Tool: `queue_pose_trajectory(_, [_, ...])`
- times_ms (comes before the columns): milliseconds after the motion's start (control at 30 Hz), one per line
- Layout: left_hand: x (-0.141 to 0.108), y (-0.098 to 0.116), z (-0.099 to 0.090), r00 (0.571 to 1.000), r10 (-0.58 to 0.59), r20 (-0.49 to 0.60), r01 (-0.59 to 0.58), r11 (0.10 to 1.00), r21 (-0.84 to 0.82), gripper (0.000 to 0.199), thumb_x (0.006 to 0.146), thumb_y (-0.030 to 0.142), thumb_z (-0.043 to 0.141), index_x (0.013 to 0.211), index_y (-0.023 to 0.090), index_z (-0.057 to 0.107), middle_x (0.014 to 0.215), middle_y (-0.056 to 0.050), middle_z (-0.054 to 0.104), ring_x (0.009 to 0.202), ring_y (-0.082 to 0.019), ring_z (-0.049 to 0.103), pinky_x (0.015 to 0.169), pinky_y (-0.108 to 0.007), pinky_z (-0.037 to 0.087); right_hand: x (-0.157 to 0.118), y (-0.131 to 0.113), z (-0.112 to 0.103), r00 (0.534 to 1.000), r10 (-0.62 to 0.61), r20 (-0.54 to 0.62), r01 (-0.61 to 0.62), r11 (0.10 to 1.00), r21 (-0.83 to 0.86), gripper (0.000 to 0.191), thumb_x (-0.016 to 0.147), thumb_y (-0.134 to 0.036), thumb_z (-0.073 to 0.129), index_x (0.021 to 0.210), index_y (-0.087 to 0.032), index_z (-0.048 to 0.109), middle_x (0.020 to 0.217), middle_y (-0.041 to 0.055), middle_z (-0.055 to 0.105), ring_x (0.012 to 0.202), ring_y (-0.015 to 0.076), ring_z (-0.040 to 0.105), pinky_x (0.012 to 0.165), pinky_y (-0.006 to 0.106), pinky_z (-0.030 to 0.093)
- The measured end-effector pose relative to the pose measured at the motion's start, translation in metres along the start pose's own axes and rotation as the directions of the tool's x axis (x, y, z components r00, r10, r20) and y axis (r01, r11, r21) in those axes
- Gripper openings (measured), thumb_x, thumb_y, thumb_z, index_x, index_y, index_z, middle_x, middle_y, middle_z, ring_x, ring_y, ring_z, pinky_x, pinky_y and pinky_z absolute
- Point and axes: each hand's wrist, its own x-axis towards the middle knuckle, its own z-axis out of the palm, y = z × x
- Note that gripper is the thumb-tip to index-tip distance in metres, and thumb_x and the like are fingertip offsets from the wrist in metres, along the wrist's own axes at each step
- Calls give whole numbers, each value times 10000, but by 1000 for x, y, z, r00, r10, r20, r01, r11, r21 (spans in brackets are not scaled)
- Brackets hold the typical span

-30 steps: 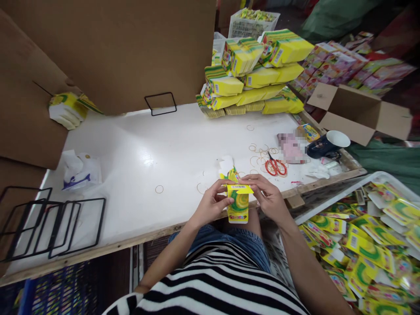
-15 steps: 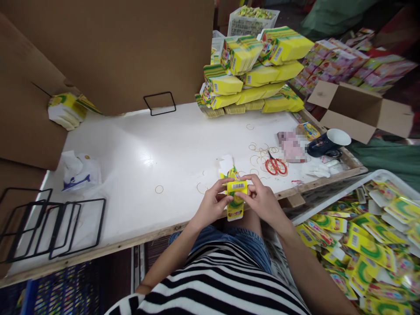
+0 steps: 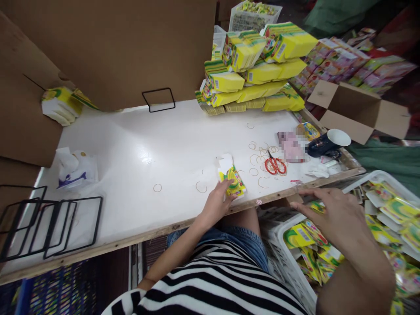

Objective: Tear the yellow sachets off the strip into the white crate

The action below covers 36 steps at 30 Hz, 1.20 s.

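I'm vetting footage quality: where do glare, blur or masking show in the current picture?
In the head view, glare brightens the white tabletop left of centre; also in the head view, the right hand looks slightly soft, and pixelation covers a pink item near the dark mug.

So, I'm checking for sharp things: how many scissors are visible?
1: the red-handled scissors lie on the table between the yellow box at the left hand and the dark mug. More may be hidden.

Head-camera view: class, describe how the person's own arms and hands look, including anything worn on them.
The left hand and right hand are ungloved. Both forearms are bare, with no watch or bracelet visible. A black-and-white striped fabric top covers the torso. Blur hides small details on the right hand.
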Motion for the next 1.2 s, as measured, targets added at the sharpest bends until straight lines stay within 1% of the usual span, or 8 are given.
queue_pose_trajectory(133, [1, -15, 2, 992, -34, 122, 0, 963, 270, 435, 873, 154, 529, 1307, 146, 507, 1412, -162, 520, 1378, -279, 403, 1180, -537, 221, 9, -8, 51, 999, 7, 45, -10, 998, 66, 468, 826, -559, 546, 1102, -196, 649, 1001, 148, 663, 926, 331, 573, 832, 471, 418])
queue_pose_trajectory(367, [-4, -16, 5, 980, -23, 199, -40, 950, 309, 452, 886, 164, 506, 1332, 96, 494, 1467, -197, 430, 1419, -278, 322, 1180, -513, 224, 35, -72, 146, 975, 200, 99, -223, 866, 449, 268, 777, -430, 592, 846, -173, 624, 869, 136, 658, 879, 302, 581, 853, 467, 438])
queue_pose_trajectory(500, [-5, -19, 4, 1000, -26, 16, 25, 998, 56, 415, 846, 181, 581, 1259, 141, 568, 1351, -169, 578, 1308, -276, 496, 1134, -504, 316, 31, -69, 137, 962, 263, 72, -259, 799, 543, 257, 829, -433, 532, 860, -182, 577, 798, 97, 662, 732, 237, 603, 730, 401, 499])
queue_pose_trajectory(600, [-1, -19, -1, 964, -122, -235, 29, 931, -364, 404, 838, 306, 636, 1220, 181, 597, 1238, -125, 661, 1158, -251, 611, 1026, -445, 447, 25, -73, 127, 944, 291, 153, -299, 566, 768, 298, 826, -475, 579, 909, -190, 557, 787, 71, 675, 673, 194, 625, 659, 344, 530])
queue_pose_trajectory(700, [4, -16, -7, 984, -129, -125, 10, 735, -679, 472, 774, 480, 698, 1131, 172, 662, 1154, -109, 699, 1113, -266, 627, 983, -421, 474, 18, -86, 121, 916, 275, 292, -351, 198, 915, 379, 703, -491, 737, 881, -205, 562, 769, 48, 696, 685, 193, 651, 704, 362, 548])
queue_pose_trajectory(800, [7, -10, -11, 998, -57, 24, 56, 654, -754, 556, 693, 573, 735, 1063, 159, 702, 1088, -114, 721, 1058, -280, 646, 968, -426, 473, 12, -97, 115, 902, 264, 342, -369, 56, 928, 387, 643, -472, 800, 836, -209, 591, 765, 35, 711, 706, 190, 663, 739, 365, 547])
queue_pose_trajectory(1033, [6, -6, -6, 997, -65, 52, 81, 620, -781, 565, 677, 535, 768, 1060, 130, 679, 1008, -123, 728, 972, -265, 663, 875, -371, 502, 5, -98, 100, 908, 162, 387, -401, 67, 914, 303, 705, -437, 778, 837, -193, 655, 831, 41, 719, 769, 193, 652, 778, 360, 536])
queue_pose_trajectory(1200, [7, -7, 0, 984, -160, -83, 52, 691, -721, 436, 745, 479, 726, 1014, 155, 613, 865, -48, 711, 860, -189, 655, 807, -309, 503, 2, -103, 101, 933, 249, 259, -321, 256, 912, 302, 763, -465, 715, 766, -191, 590, 681, -3, 625, 667, 168, 595, 667, 304, 513])
